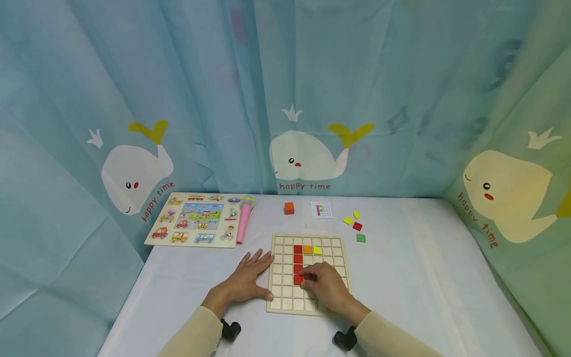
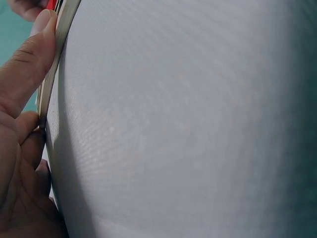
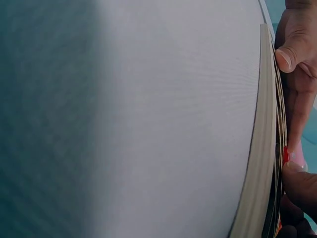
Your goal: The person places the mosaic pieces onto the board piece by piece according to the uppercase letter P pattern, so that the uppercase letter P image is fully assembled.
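Note:
A wooden grid board [image 1: 286, 307] lies on the table with several red tiles [image 1: 298, 259] in one column. An orange tile [image 1: 308, 250] and a yellow tile [image 1: 317, 250] continue the top row to the right. My left hand [image 1: 244, 280] spreads along the board's left side, its thumb on the edge, as the left wrist view also shows. Over the right part of the board, my right hand [image 1: 327, 286] bends its fingers and pinches the lowest red tile [image 1: 298, 280] at its cell. In the right wrist view the thumb [image 3: 299, 186] sits against red.
Behind the board are an orange-red cube [image 1: 289, 208] and a small pattern card [image 1: 321, 210]. Loose yellow tiles [image 1: 348, 220], a red tile [image 1: 358, 226] and a green tile [image 1: 361, 238] lie to their right. At the back left are a picture puzzle board [image 1: 171, 237] and a pink toy microphone [image 1: 243, 223].

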Motion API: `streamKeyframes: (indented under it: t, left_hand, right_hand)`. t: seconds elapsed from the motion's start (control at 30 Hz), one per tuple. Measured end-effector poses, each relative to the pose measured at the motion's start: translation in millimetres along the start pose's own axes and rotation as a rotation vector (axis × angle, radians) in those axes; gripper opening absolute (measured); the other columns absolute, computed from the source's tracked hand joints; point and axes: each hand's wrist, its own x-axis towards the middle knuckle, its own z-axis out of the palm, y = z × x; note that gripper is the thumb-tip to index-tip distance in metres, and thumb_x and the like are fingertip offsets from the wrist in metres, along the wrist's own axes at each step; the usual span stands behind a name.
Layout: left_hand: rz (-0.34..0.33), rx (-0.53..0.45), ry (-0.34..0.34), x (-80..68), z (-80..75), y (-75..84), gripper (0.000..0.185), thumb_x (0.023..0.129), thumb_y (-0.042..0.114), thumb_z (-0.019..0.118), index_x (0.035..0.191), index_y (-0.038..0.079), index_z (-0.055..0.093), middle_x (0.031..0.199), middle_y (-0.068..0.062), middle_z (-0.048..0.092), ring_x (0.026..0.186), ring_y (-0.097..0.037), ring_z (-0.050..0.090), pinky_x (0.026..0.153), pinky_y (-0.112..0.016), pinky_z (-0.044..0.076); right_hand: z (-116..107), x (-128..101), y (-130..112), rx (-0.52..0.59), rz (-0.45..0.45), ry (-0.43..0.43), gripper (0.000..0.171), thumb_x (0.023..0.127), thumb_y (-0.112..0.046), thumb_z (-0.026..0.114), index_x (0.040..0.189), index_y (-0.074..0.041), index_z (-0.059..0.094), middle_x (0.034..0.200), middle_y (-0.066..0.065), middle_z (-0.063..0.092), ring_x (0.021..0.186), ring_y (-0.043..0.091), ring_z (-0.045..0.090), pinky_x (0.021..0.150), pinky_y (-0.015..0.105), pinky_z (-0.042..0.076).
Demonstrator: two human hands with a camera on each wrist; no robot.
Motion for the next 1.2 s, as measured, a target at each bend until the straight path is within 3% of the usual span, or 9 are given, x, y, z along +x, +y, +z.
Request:
streamKeyframes:
  t: [0.43, 0.7, 1.03, 1.2]
  left_hand:
    - [0.006, 0.003, 0.0, -0.9, -3.8, 3.9, 0.109, 0.067, 0.058, 0.08, 0.155, 0.021, 0.028, 0.163, 0.006, 0.022, 0.154, -0.022, 0.005, 0.125, -0.048, -0.001]
    - [-0.001, -0.006, 0.001, -1.5, -2.2, 3.0, 0.109, 0.067, 0.058, 0.08, 0.155, 0.022, 0.028, 0.163, 0.007, 0.021, 0.154, -0.022, 0.005, 0.125, -0.048, -0.002]
    - [0.021, 0.011, 0.01, -0.7, -0.3, 0.5, 0.108, 0.068, 0.059, 0.079, 0.155, 0.023, 0.028, 0.163, 0.007, 0.021, 0.154, -0.021, 0.006, 0.125, -0.048, -0.001]
    - [0.024, 0.016, 0.011, -1.1, -0.1, 0.6, 0.108, 0.068, 0.059, 0.079, 0.155, 0.023, 0.028, 0.163, 0.007, 0.021, 0.154, -0.021, 0.006, 0.125, -0.048, -0.001]
  right_hand:
    - [3.2, 1.1, 1.9, -0.025, -0.006, 0.001, 0.019, 0.079, -0.016, 0.08, 0.097, -0.017, 0.076, 0.082, -0.013, 0.066, 0.078, 0.006, 0.051, 0.065, 0.02, 0.046]
    - [2.9, 0.0, 2.0, 0.0, 0.0, 0.003, 0.019, 0.078, -0.015, 0.08, 0.097, -0.017, 0.077, 0.089, -0.009, 0.069, 0.081, 0.007, 0.053, 0.067, 0.02, 0.047]
    - [2.3, -0.9, 2.5, -0.034, -0.016, 0.018, 0.021, 0.077, -0.019, 0.081, 0.098, -0.021, 0.077, 0.096, -0.012, 0.071, 0.089, 0.006, 0.058, 0.077, 0.027, 0.051]
    - [2.5, -1.1, 3.6, -0.017, -0.011, 0.009, 0.02, 0.078, -0.019, 0.081, 0.098, -0.021, 0.077, 0.095, -0.012, 0.07, 0.086, 0.006, 0.056, 0.072, 0.023, 0.049]
